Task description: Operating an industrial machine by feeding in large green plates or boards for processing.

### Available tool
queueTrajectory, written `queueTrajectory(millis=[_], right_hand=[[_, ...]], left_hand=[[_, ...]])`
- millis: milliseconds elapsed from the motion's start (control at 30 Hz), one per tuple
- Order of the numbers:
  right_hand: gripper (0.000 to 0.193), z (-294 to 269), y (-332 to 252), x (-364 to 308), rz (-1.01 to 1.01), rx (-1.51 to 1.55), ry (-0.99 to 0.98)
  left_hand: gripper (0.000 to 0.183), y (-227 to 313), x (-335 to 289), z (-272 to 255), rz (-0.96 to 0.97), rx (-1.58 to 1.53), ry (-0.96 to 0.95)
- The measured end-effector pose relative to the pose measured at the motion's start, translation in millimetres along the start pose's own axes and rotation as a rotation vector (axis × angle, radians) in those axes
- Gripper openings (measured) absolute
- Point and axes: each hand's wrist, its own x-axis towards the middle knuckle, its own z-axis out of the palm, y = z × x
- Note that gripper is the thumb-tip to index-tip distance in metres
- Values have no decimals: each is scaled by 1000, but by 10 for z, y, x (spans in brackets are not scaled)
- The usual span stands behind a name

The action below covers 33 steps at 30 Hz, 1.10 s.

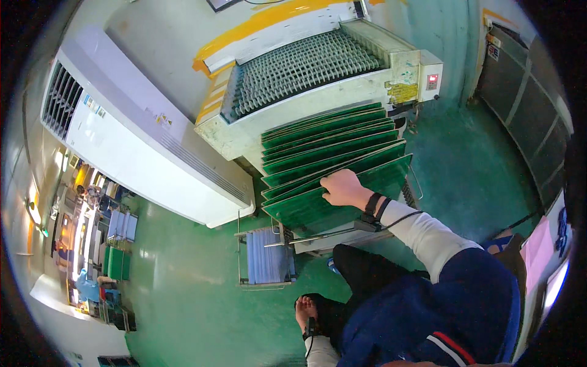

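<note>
Several green boards (342,153) stand upright, one behind another, in a metal rack in front of me. My right hand (345,188) is closed on the top edge of a green board near the front of the row; its fingertips are partly hidden behind that edge. The frontmost green board (373,189) faces me, below this hand. My left hand (305,309) hangs low beside my leg, away from the boards. Its fingers are loosely bent and a little apart, with nothing seen in them. Both wrists wear dark bands.
Behind the boards stands a roller conveyor machine (312,64) with a control box (431,76). A tall white air conditioner (147,131) is at left. A small rack of blue sheets (266,257) stands on the green floor (183,263). Dark panelled doors (520,104) are at right.
</note>
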Motion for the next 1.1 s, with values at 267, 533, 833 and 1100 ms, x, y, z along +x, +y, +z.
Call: queueTrajectory(millis=[267, 533, 833, 1100], right_hand=[[24, -32, -8, 33, -7, -18, 5], [23, -73, 4, -17, -9, -30, 3], [25, -68, -176, -101, -63, -23, 37], [25, -85, -159, -153, -43, -47, -2]], left_hand=[[25, -9, -25, -20, 47, -39, -25], [18, -9, -1, 54, 18, -104, -231], [21, 59, 202, -272, -7, -105, -241], [27, -145, 334, -255, 83, -88, -131]])
